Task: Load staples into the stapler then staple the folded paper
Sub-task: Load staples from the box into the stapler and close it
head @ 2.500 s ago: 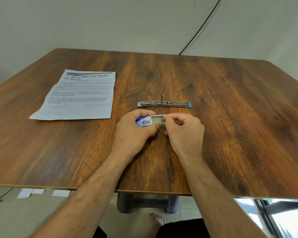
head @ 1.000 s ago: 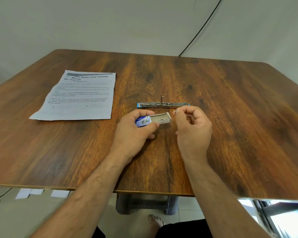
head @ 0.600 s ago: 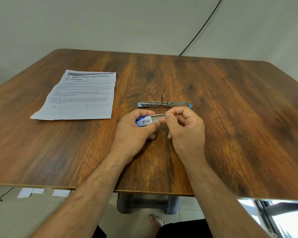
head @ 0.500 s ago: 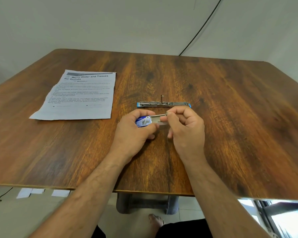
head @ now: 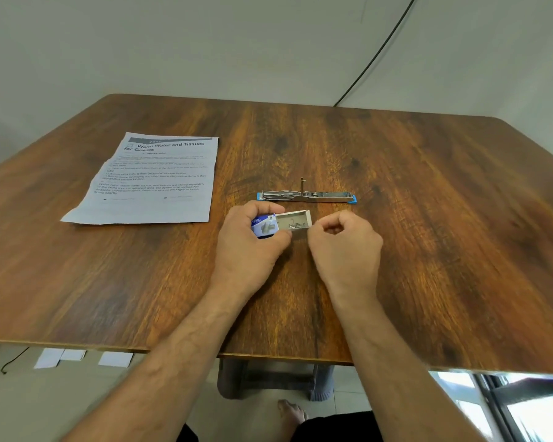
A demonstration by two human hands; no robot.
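The left hand (head: 248, 247) is gripping the small blue cardboard staple box (head: 264, 225); the right hand (head: 345, 242), fingers curled, possibly pinching staples, is nearer the opened silver metal stapler (head: 305, 196) lying crosswise just beyond both hands.

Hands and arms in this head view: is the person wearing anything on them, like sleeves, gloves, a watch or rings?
No. The left hand and right hand are bare, with no gloves, and no watch or rings show. Both forearms are uncovered as far as the picture's bottom edge, with no sleeves in view.
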